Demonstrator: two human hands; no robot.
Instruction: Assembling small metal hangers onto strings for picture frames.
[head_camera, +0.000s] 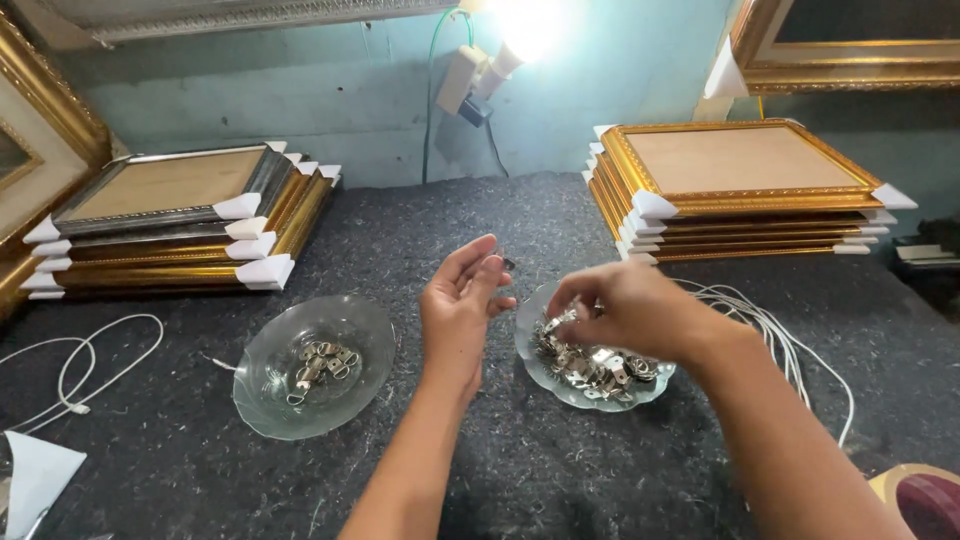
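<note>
Hands meet at frame centre: right hand (635, 310), fingers curled, picks among small silver metal hangers (590, 368) heaped in a clear glass dish (560, 390); left hand (460, 300), fingers half open, pinches a small piece just beside it.

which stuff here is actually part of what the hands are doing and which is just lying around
In use: right hand in the right glass dish of metal hangers; left hand raised, holding a small piece; left glass dish.

Lying about: frame stacks; white cables; lamp.

The right hand (640, 312) hides its fingers' grasp and part of the glass dish (560, 385).
</note>
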